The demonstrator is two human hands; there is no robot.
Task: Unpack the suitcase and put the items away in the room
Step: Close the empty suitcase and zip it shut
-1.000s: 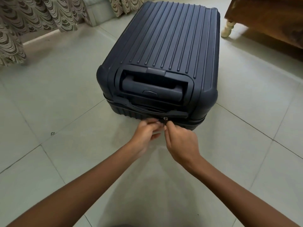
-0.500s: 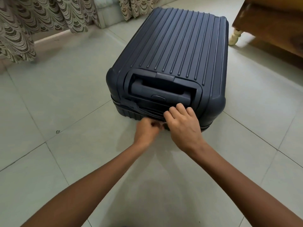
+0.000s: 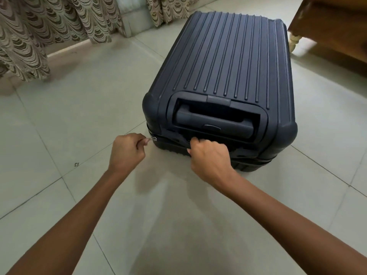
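The zipper pull [image 3: 152, 138], pinched in the left hand [image 3: 127, 151], has been drawn from the middle of the near end of the suitcase [image 3: 228, 62] to its left corner while that end is gripped by the right hand [image 3: 208, 157], so the suitcase, flat on the floor [image 3: 79, 108], is judged barely unzipped.

The dark navy, ribbed hard-shell suitcase [image 3: 228, 56] is lying flat on the tiled floor [image 3: 95, 116], lid down. Its recessed handle [image 3: 214, 118] is facing the near end, and the silver zipper pull [image 3: 153, 139] is sitting at the near-left corner.
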